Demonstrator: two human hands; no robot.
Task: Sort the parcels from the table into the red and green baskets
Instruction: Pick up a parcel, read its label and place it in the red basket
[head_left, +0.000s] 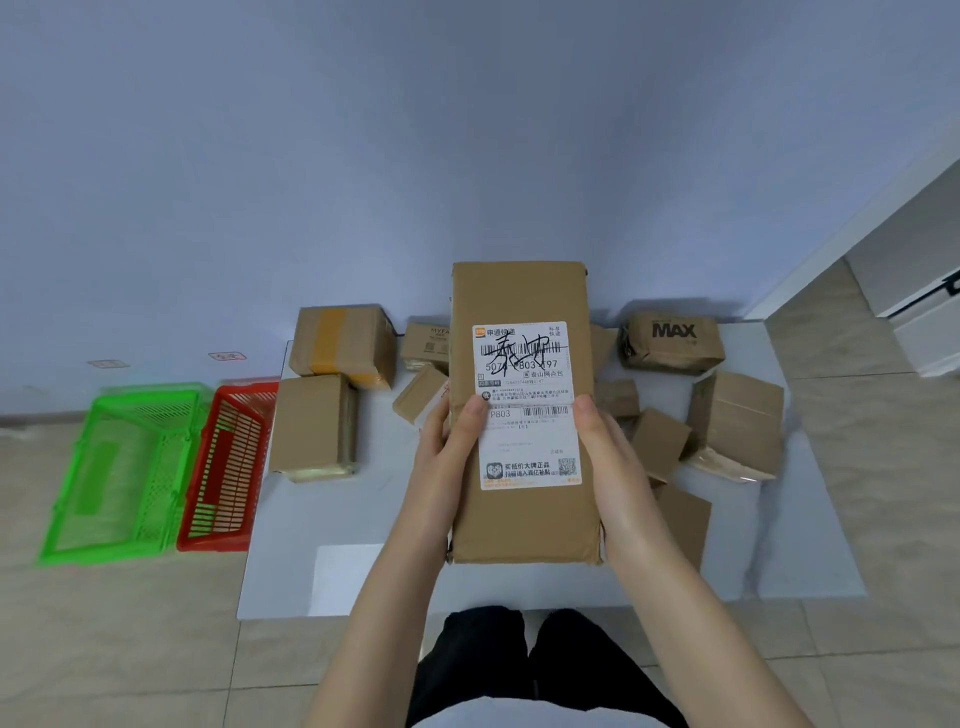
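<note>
A long flat cardboard parcel (522, 410) is held up over the middle of the white table (363, 519), between both hands. Its white shipping label (524, 405) faces the camera. On the label one can read an orange "STO" logo with Chinese characters, a barcode crossed by black handwriting, the digits "507" and "803-197", and lower "P803" beside a second barcode; a QR code sits at the bottom right corner of the label. The smaller print is too fine to read. The long axis of the parcel runs away from the person, with the near short end low and the far short end pointing to the wall.

The left hand (449, 457) clamps the left long edge, the thumb lying on the label. The right hand (610, 462) clamps the right long edge, the thumb on the front face near the label's right border. Both forearms reach forward from below.

On the table lie more brown parcels: one printed "MAX" (672, 343) at the far right, one with "MYFA" (427, 345) partly hidden behind the held parcel, and a box with yellow tape (340, 345) at the far left. On the floor left of the table stands the red basket (228, 467), and touching its left side the green basket (124, 473).
</note>
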